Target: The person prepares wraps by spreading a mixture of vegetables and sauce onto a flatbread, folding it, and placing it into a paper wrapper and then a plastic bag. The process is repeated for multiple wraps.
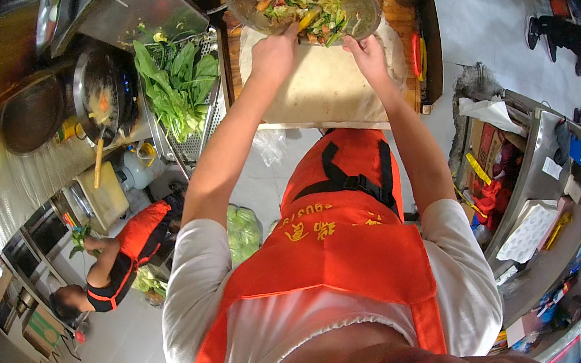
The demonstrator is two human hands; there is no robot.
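At the far edge of the pale sheet (323, 90), the right hand (365, 47) pinches a metal bowl (361, 9), probably steadying it; the left hand (276, 54) clasps a yellow utensil (309, 19) in chopped vegetables (334, 13)

Apron (344, 262), red: yellow lettering (324, 229) across the front, large characters plus a row of smaller ones. Slip (551, 167), white, on metal panel (550, 133): print too small to read. Carton (45, 322), green-marked: likewise illegible.

A round metal bowl (359, 0) appears tilted; inside the bowl lie loosely mixed chopped greens (334, 15) with red pieces (278, 0); a yellow utensil (309, 18) crosses the bowl's near side.
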